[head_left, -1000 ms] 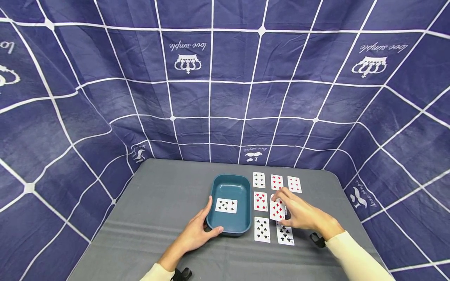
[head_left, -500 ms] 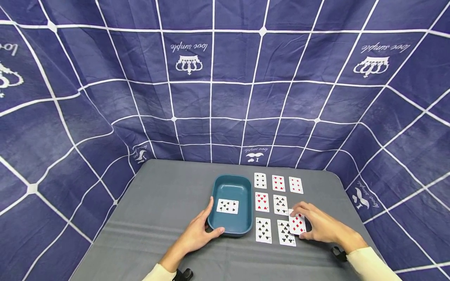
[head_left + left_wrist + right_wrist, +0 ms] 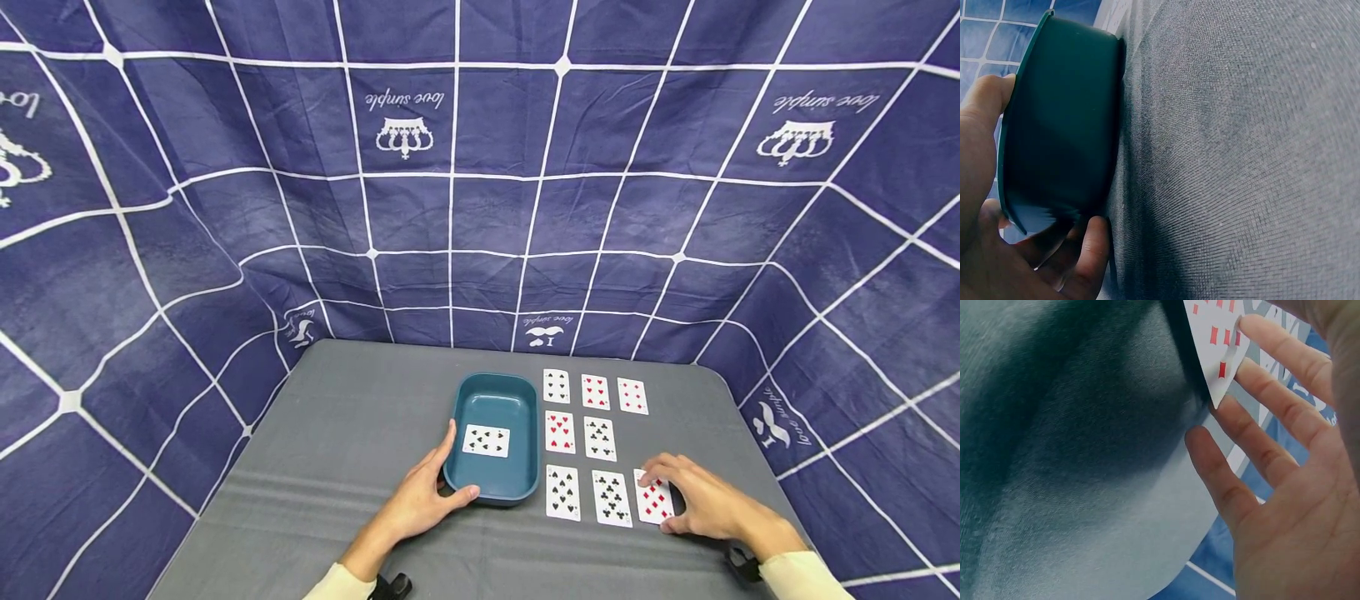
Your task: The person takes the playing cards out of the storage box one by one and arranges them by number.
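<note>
My left hand (image 3: 420, 504) grips the near-left corner of a blue-green rectangular plastic tub (image 3: 491, 408), thumb at its near rim and fingers along its side. In the left wrist view the fingers curl about the tub's wall (image 3: 1063, 112). Inside the tub lies one spade playing card (image 3: 486, 441), face up. On the right, my right hand (image 3: 701, 500) holds a diamond playing card (image 3: 654, 500) by its far and near edges, at the right end of the front row. The right wrist view has fingertips along that card's edge (image 3: 1216, 350), above its dark shadow.
Face-up cards lie in rows right of the tub: a spade (image 3: 557, 386), a heart (image 3: 595, 392) and a diamond (image 3: 633, 396) at the back; a heart (image 3: 559, 432) and a club (image 3: 600, 438) midway; a spade (image 3: 562, 492) and a club (image 3: 612, 498) in front. Grey cloth (image 3: 337, 408) covers the table.
My right hand has carried the diamond card from over the middle-row club card rightward and nearer, to beside the front-row club card. My left hand stays on the tub.
</note>
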`<action>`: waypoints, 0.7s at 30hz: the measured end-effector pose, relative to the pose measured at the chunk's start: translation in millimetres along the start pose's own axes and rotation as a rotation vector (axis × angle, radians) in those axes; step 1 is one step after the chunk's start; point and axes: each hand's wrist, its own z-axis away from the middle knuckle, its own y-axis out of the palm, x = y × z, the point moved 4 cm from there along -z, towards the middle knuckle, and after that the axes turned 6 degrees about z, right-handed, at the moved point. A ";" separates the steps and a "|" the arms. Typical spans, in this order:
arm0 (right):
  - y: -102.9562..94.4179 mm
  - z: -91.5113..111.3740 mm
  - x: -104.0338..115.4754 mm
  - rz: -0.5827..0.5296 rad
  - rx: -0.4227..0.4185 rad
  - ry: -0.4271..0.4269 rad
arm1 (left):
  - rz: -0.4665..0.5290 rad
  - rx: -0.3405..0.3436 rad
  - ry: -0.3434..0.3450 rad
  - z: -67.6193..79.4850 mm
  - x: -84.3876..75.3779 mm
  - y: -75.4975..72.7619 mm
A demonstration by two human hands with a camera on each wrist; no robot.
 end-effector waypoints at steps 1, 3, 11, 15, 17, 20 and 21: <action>0.1 1.5 -0.9 -0.001 -0.003 -0.002 | -0.002 0.001 -0.001 0.1 0.0 0.2; 0.5 3.5 -2.5 -0.011 -0.009 -0.012 | -0.008 0.004 0.003 0.4 -0.2 0.2; -0.3 7.1 -6.2 -0.035 -0.017 -0.031 | 0.008 -0.001 0.006 0.0 -0.5 -0.6; 1.2 7.7 -7.3 -0.045 -0.004 -0.019 | 0.011 -0.003 0.007 -0.5 -0.1 -0.4; 1.8 8.0 -7.4 -0.047 -0.003 -0.015 | 0.010 -0.001 0.004 -0.8 0.6 0.2; 2.1 8.6 -7.4 -0.047 -0.003 -0.014 | 0.007 0.002 0.003 -0.7 1.0 0.9; 2.2 8.8 -7.3 -0.045 -0.005 -0.016 | 0.006 0.003 0.002 -0.6 1.0 1.1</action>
